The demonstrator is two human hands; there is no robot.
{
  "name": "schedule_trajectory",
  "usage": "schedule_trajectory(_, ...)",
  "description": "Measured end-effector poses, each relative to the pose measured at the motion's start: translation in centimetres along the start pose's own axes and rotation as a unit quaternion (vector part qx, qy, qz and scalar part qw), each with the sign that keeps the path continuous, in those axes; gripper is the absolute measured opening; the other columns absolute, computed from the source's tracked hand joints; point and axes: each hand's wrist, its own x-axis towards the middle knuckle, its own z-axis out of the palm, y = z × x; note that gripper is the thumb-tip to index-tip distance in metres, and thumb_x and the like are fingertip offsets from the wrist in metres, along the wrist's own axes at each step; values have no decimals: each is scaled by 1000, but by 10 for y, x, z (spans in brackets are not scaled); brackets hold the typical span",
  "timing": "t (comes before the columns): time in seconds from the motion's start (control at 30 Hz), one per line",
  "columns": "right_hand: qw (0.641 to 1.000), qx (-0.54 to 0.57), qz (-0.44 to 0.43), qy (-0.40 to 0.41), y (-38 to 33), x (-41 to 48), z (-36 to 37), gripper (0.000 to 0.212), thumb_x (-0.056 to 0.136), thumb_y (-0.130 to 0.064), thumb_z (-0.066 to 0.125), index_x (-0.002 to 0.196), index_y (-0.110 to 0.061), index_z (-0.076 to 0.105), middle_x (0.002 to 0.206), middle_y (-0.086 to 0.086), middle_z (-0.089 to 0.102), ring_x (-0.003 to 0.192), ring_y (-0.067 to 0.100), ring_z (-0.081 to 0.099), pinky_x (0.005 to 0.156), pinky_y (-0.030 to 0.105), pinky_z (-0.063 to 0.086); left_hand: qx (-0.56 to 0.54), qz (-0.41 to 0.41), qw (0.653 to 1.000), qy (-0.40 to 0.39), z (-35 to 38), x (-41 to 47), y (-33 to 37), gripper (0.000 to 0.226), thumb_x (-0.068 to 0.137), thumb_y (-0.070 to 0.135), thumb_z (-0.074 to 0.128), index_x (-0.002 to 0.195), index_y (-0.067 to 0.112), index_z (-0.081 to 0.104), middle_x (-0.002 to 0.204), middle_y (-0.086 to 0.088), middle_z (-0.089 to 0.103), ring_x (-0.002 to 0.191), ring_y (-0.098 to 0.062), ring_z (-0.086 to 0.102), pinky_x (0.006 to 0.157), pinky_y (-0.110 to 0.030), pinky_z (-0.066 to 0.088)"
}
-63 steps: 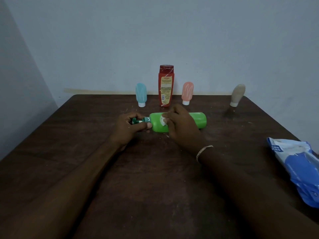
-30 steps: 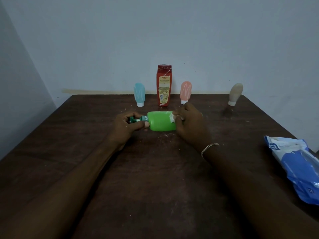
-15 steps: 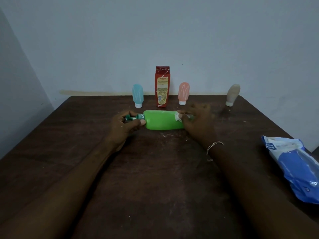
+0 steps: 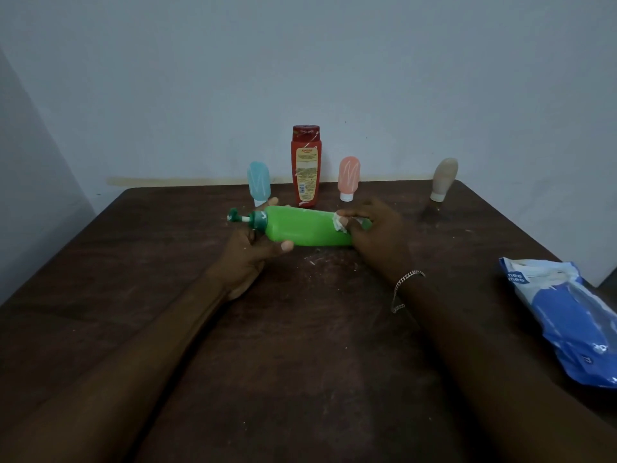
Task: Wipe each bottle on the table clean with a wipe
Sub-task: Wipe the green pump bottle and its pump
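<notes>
Bottle (image 4: 300, 228) regripped, left hand (image 4: 243, 259) cupping — wipe (image 4: 340, 223) pinched

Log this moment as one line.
green bottle horizontal | left hand grips its neck end | right hand presses wipe near base

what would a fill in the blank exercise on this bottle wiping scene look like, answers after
1. The pump bottle lying sideways between the hands is ____ in colour.
2. The left hand grips its pump end while the right hand holds a white ____ against its base end.
3. The red bottle stands between the blue tube and the pink tube; the beige tube stands farthest to the ____.
4. The wipes pack on the table is mostly ____ in colour.

Missing words: green; wipe; right; blue.
</notes>
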Motion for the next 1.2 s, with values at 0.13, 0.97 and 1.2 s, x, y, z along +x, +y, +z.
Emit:
schedule_trajectory(0.13,999,-9,-31,-20,-9,-4,10,17,84,-16,72,99,-15,77,96,2,69,85,12,62,75,28,52,33,-16,999,-27,-4,3,-4,90,74,-10,75,150,17,36,147,-3,53,132,-18,53,95,-28,52)
schedule_trajectory(0.97,989,-56,-123,-64,-18,-7,3,12,84,-13,68,92,-8,76,81,3,61,69,14,57,60,32,49,32,-23,999,-8,-5,2,-3,90,66,-19,65,144,18,41,136,-12,58,119,-22,63,85,-31,57)
schedule_trajectory(1.2,985,-33,-143,-95,-21,-11,12,13,84,-14,67,91,-7,75,86,4,63,73,15,60,64,32,52,36,-29,999,3,-6,1,-4,89,65,-17,66,144,14,41,134,-13,59,115,-20,65,83,-27,56)
